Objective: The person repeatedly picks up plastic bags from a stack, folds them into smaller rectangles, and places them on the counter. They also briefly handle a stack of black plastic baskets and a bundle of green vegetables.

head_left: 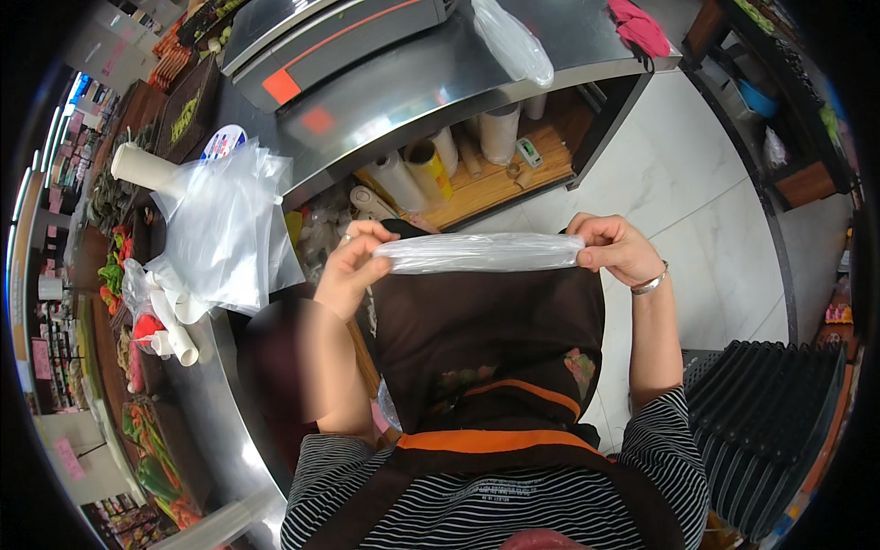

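A long folded bundle of clear plastic film or bags [481, 253] is stretched level above my dark apron [481, 323]. My left hand [359, 261] pinches its left end between thumb and fingers. At the other end, my right hand [612, 249] grips it the same way. Whether the bundle is one sheet or several bags I cannot tell. Left of my left hand, a stack of clear plastic bags [220, 227] lies over the corner of the steel counter.
Ahead is a steel counter [385, 103] with a grey machine [344, 51], another plastic bundle [514, 48] and a pink cloth [639, 31]. Film rolls [395, 182] stand on the wooden shelf [481, 185] below. Stacked black crates [763, 419] are at right; vegetables [158, 474] are at left.
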A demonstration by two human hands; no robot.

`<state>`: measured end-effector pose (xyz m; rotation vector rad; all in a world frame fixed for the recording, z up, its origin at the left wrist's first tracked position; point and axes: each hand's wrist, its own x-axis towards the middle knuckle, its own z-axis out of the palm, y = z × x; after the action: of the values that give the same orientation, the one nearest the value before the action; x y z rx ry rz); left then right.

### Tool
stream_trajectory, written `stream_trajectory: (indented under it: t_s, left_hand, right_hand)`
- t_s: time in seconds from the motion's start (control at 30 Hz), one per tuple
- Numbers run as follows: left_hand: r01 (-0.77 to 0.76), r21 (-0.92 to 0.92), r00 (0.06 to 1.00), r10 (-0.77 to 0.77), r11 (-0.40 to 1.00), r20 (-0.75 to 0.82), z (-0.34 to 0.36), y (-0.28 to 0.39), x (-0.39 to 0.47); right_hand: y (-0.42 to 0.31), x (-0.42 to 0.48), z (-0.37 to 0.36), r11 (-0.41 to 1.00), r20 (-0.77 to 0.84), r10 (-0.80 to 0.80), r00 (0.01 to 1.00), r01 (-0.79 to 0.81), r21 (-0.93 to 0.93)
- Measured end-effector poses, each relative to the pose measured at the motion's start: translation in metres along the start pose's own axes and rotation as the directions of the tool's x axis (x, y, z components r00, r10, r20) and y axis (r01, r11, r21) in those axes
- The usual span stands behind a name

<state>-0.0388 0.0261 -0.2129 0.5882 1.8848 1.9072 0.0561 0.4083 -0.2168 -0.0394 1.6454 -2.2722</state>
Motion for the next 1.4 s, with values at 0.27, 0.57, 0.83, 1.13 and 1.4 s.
stream_trajectory:
  t_s: [0.27, 0.57, 0.83, 1.13, 1.4]
  left_hand:
    - [-0.093, 0.042, 0.87, 0.102, 0.995, -0.483, -0.002, 0.067, -0.015]
    - [0.382, 0.896, 0.712, 0.546, 0.226, -0.442, -0.089, 0.075, -0.031]
    - [0.462, 0.854, 0.73, 0.446, 0.237, -0.518, -0.129, 0.059, -0.047]
    - [0.464, 0.82, 0.701, 0.428, 0.335, -0.571, -0.149, 0.049, -0.031]
    - [0.508, 0.827, 0.641, 0.536, 0.239, -0.549, -0.177, 0.054, -0.025]
  right_hand:
    - [-0.033, 0.049, -0.022, 0.756, -0.318, -0.328, 0.889, 0.449, 0.477]
    - [-0.074, 0.157, -0.062, 0.744, -0.623, -0.14, 0.769, 0.497, 0.446]
    - [-0.058, 0.146, -0.07, 0.904, -0.504, 0.038, 0.863, 0.185, 0.386]
    - [-0.022, 0.105, -0.053, 0.873, -0.48, 0.113, 0.87, 0.144, 0.467]
    - [0.009, 0.091, -0.02, 0.872, -0.368, 0.167, 0.914, 0.037, 0.489]
